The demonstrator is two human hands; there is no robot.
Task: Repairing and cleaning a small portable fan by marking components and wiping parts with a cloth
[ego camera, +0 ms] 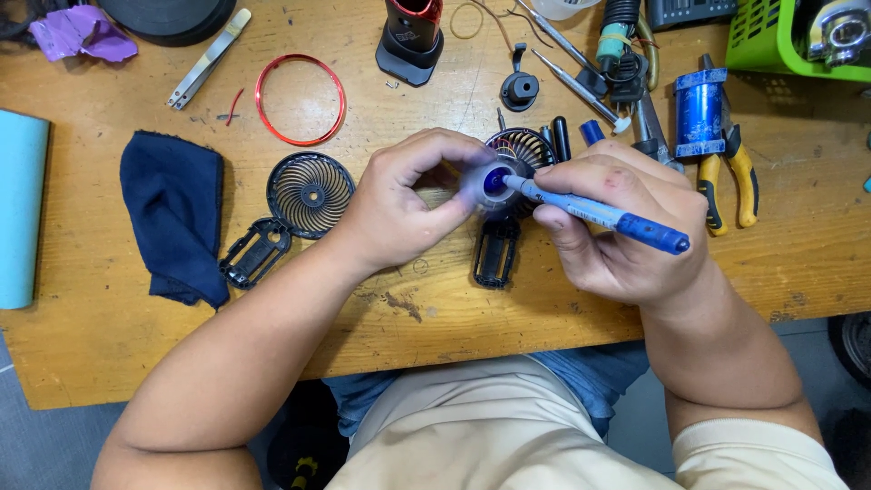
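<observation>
The left hand (399, 204) is pinching a small round translucent part with a blue centre (490, 181) above the wooden counter (109, 345), while the right hand (626, 227) is gripping a slim blue-handled screwdriver (599, 213), its tip touching that centre, over a black fan housing (519, 150).

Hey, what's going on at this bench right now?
A person at a wooden workbench is working on a small fan taken apart. The left hand pinches a small round part with a blue centre, and the right hand presses the tip of a blue-handled tool into it. A black fan grille, red ring, dark cloth and pliers lie around.
</observation>
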